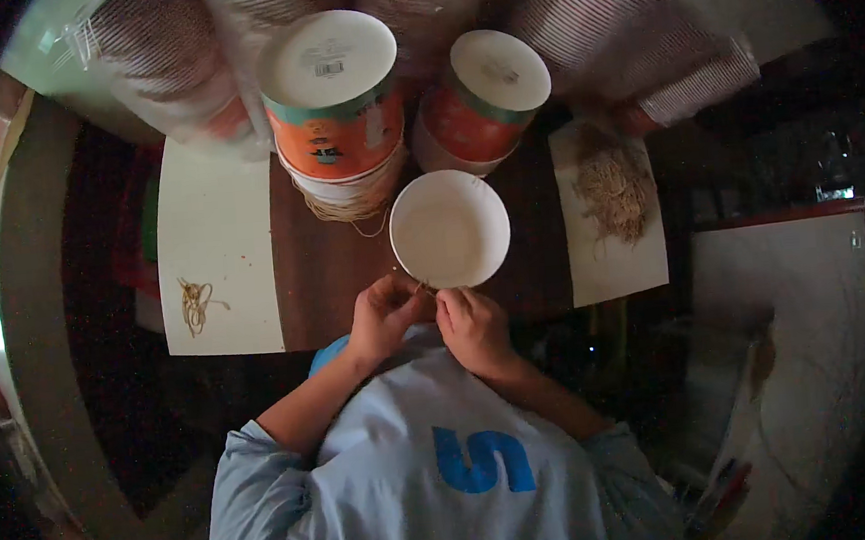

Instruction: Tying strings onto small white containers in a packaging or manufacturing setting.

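Note:
A white paper tub (450,231) stands mouth up near the front edge of the brown table, its inside bare. Just in front of its rim, my left hand (383,314) and my right hand (473,327) are close together, fingertips pinched. A thin tan cord (427,288) seems to run between them; its ends are hidden by the fingers. Behind the tub, an orange and green paper tub (338,141) sits upside down on a stack, with loose tan cords (356,207) draped around the lower part.
A second upside-down orange tub (477,116) stands behind to the right. Plastic-wrapped stacks of cups (152,64) fill the back. A brown cord bundle (616,195) lies on the right white board (613,275), and a small cord tangle (194,305) on the left white board (218,215).

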A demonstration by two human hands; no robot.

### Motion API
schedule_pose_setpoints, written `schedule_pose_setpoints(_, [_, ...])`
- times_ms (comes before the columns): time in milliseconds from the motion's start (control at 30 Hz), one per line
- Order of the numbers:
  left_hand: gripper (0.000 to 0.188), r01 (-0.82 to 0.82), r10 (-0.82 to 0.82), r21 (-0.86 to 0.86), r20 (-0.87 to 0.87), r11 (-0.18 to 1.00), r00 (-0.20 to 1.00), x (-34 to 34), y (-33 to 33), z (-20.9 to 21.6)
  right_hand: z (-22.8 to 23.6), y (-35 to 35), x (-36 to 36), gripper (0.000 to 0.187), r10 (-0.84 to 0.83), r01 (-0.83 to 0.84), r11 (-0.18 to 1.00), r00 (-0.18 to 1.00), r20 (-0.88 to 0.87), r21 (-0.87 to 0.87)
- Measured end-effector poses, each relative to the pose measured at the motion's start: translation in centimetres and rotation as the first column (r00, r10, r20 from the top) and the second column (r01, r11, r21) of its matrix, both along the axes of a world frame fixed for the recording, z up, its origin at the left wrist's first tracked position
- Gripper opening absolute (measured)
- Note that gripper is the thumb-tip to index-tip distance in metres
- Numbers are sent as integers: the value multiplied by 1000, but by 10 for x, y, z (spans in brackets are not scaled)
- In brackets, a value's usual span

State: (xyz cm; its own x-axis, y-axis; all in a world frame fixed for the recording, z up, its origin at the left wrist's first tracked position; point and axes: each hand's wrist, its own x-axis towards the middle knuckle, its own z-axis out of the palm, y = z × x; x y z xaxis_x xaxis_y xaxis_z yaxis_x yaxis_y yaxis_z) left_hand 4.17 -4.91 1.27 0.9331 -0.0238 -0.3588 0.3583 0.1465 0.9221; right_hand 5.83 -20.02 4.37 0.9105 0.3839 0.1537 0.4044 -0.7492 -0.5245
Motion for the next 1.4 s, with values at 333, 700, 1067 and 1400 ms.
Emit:
schedule_pose_setpoints(333, [10,-78,26,-299,-174,951,984,5,0,-12,-42,4,-8,13,-192,232,924,969,-154,303])
schedule_pose_setpoints(700, [11,-90,33,-261,-214,961,976,1,1,-1,-64,2,-17,19,-18,629,587,640,-768,510])
schedule_pose_setpoints(1067, [10,9,-23,-148,-92,989,995,-5,4,-1,-46,4,-16,26,103,574,590,644,-758,568])
schedule_pose_setpoints(1400, [7,-1,-18,-162,-116,987,993,-5,4,17,-55,-2,-17,25,323,813,324,386,-864,484])
